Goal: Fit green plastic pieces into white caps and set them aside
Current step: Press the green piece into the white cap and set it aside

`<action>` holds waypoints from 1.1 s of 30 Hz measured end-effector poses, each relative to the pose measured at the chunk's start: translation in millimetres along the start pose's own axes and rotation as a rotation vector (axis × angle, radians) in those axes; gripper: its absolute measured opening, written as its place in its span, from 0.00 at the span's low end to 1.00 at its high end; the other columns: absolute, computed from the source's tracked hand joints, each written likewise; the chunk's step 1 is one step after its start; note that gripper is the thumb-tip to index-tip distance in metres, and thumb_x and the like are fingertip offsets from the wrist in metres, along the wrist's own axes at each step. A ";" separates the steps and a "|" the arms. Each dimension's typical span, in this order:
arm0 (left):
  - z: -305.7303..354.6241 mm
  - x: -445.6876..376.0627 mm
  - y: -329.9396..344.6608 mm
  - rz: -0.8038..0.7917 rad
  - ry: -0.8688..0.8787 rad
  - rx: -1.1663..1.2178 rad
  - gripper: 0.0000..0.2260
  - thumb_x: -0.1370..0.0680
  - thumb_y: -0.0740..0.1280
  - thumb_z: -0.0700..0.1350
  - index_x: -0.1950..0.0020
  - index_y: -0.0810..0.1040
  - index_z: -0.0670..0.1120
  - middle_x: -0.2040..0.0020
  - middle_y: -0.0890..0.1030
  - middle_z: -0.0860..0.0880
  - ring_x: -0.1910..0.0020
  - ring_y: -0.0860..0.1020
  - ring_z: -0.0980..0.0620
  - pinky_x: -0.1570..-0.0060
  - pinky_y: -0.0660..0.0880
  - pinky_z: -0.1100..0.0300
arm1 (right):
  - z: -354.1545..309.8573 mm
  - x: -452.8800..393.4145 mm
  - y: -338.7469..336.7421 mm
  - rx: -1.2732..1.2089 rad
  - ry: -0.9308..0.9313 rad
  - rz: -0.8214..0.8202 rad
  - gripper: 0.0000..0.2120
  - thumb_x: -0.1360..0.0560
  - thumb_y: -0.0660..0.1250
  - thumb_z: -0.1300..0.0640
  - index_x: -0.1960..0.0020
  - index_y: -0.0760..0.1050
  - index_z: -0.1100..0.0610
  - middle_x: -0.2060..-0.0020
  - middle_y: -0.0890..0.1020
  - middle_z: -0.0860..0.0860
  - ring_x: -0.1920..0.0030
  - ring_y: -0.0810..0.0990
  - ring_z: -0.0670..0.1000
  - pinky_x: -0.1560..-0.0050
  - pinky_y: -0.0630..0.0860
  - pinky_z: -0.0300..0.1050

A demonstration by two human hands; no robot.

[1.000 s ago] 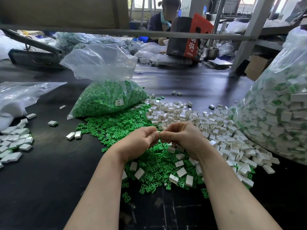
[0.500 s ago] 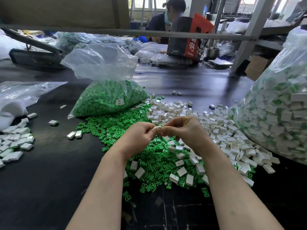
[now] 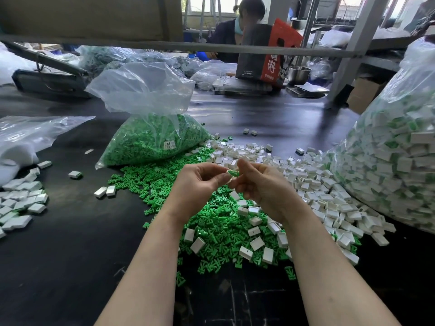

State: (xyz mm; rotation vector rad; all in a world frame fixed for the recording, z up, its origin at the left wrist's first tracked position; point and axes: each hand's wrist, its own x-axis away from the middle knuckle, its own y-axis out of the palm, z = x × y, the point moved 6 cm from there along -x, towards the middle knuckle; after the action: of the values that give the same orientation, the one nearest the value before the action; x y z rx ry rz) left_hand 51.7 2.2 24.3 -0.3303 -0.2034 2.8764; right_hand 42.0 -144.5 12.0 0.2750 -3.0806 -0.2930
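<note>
A small green piece (image 3: 233,173) sits pinched between the two hands, raised above the loose parts on the worktop (image 3: 70,243). A sliver of white shows at its left edge, against the left fingertips; whether that is a cap I cannot tell. The left hand (image 3: 200,184) curls its fingers in and grips the piece from the left with thumb and forefinger. The right hand (image 3: 261,184) meets it from the right, its thumb and fingers closed on the same piece, so the fingertips of both hands nearly touch.

Directly under the hands lies a spread of loose green pieces (image 3: 211,231) with a few white caps (image 3: 256,243) scattered on top. To the right the pile turns almost wholly white, a heap of caps (image 3: 317,196) running up to a big clear bag of assembled parts (image 3: 388,165), white with green showing inside. Behind the green spread stands a clear bag of green pieces (image 3: 150,140), its neck open and crumpled upward. At the far left edge of the worktop a small cluster of white parts (image 3: 18,203) lies well apart from the main pile, beside another plastic bag (image 3: 28,137). Two caps (image 3: 105,191) sit alone between that cluster and the green spread.

Across the worktop another person (image 3: 235,27) sits behind a dark and red carton (image 3: 266,50).
</note>
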 end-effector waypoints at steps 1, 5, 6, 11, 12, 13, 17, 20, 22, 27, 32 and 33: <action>0.2 -0.1 0.3 0.014 -0.002 0.027 0.06 0.27 0.73 0.40 0.56 0.84 0.52 0.58 0.86 0.51 0.58 0.83 0.56 0.57 0.78 0.68 | 1.2 -0.4 0.2 -0.004 0.022 -0.004 0.23 0.32 0.69 0.42 0.52 0.74 0.61 0.65 0.82 0.55 0.67 0.77 0.49 0.70 0.73 0.36; 1.8 -2.3 -0.7 0.085 0.017 0.060 0.06 0.28 0.74 0.41 0.56 0.84 0.53 0.55 0.85 0.48 0.56 0.82 0.57 0.56 0.77 0.68 | 12.3 -1.8 5.3 0.095 0.139 -0.034 0.29 0.28 0.59 0.32 0.53 0.71 0.60 0.68 0.78 0.53 0.70 0.72 0.49 0.74 0.67 0.37; 1.5 -2.6 0.6 0.086 0.016 0.074 0.06 0.28 0.74 0.41 0.57 0.84 0.53 0.55 0.85 0.48 0.56 0.83 0.57 0.56 0.77 0.69 | 15.4 -1.8 8.4 0.089 0.164 -0.060 0.31 0.28 0.57 0.31 0.51 0.72 0.60 0.69 0.77 0.53 0.71 0.71 0.48 0.76 0.67 0.36; -5.8 -3.0 4.4 0.076 -0.025 0.112 0.08 0.27 0.74 0.39 0.58 0.84 0.53 0.59 0.86 0.54 0.58 0.84 0.59 0.58 0.76 0.70 | 14.5 -1.2 3.0 -0.045 0.155 -0.073 0.26 0.27 0.60 0.36 0.47 0.71 0.60 0.68 0.78 0.55 0.71 0.73 0.49 0.76 0.68 0.36; -6.8 -3.0 2.7 0.092 -0.028 0.114 0.07 0.27 0.74 0.39 0.57 0.84 0.52 0.59 0.86 0.54 0.59 0.84 0.59 0.59 0.76 0.71 | 11.9 -1.1 -1.5 -0.071 0.134 -0.062 0.24 0.27 0.63 0.39 0.47 0.70 0.60 0.66 0.79 0.55 0.70 0.75 0.49 0.75 0.69 0.36; -7.7 -2.8 1.0 0.105 -0.031 0.117 0.06 0.27 0.74 0.40 0.57 0.85 0.52 0.59 0.86 0.54 0.59 0.84 0.59 0.60 0.76 0.71 | 9.2 -1.1 -4.5 -0.095 0.108 -0.064 0.22 0.27 0.67 0.42 0.47 0.70 0.60 0.64 0.80 0.56 0.69 0.76 0.50 0.74 0.71 0.37; -7.2 -2.4 0.5 0.114 -0.030 0.120 0.05 0.26 0.73 0.39 0.55 0.85 0.49 0.62 0.86 0.53 0.63 0.82 0.61 0.62 0.74 0.72 | 3.8 -2.2 -3.4 -0.053 0.004 -0.042 0.19 0.34 0.77 0.56 0.48 0.73 0.60 0.58 0.84 0.58 0.65 0.81 0.52 0.70 0.76 0.38; -6.8 -2.5 -1.2 0.120 -0.041 0.089 0.04 0.25 0.72 0.38 0.54 0.84 0.47 0.65 0.85 0.52 0.66 0.81 0.59 0.66 0.73 0.71 | 3.7 -4.3 -4.1 0.055 -0.056 0.051 0.09 0.28 0.73 0.64 0.51 0.76 0.60 0.59 0.85 0.58 0.65 0.81 0.50 0.69 0.76 0.38; -7.2 -2.4 -0.9 0.107 -0.045 0.076 0.04 0.25 0.72 0.38 0.54 0.84 0.46 0.63 0.86 0.48 0.63 0.83 0.54 0.65 0.75 0.69 | 2.2 -4.0 -6.4 0.102 -0.086 0.104 0.06 0.27 0.72 0.65 0.52 0.77 0.60 0.60 0.84 0.58 0.65 0.80 0.49 0.68 0.75 0.38; -5.3 -2.6 0.7 0.087 -0.013 -0.007 0.08 0.25 0.72 0.37 0.55 0.84 0.50 0.63 0.85 0.48 0.63 0.83 0.54 0.62 0.77 0.67 | -5.5 -1.0 -8.1 0.305 -0.173 0.186 0.04 0.28 0.74 0.65 0.56 0.80 0.59 0.62 0.83 0.60 0.66 0.79 0.48 0.68 0.75 0.38; -3.9 -2.3 1.2 0.059 0.005 -0.109 0.11 0.25 0.73 0.38 0.58 0.82 0.56 0.66 0.84 0.54 0.65 0.81 0.58 0.63 0.76 0.68 | -15.0 1.9 -6.2 0.436 -0.250 0.227 0.05 0.28 0.73 0.66 0.54 0.84 0.58 0.63 0.85 0.55 0.68 0.79 0.45 0.68 0.74 0.37; -3.5 -2.1 1.5 0.058 0.004 -0.119 0.11 0.25 0.73 0.38 0.59 0.82 0.56 0.67 0.84 0.55 0.66 0.81 0.59 0.64 0.76 0.69 | -16.9 2.6 -5.1 0.476 -0.268 0.222 0.05 0.27 0.73 0.65 0.53 0.84 0.58 0.62 0.85 0.54 0.67 0.80 0.48 0.67 0.75 0.40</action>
State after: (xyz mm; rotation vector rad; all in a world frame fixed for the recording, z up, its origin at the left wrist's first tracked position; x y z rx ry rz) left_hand 54.2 0.6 21.1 -0.3690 -0.3706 2.9268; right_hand 41.1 -153.0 27.7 -0.1093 -3.3597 0.4526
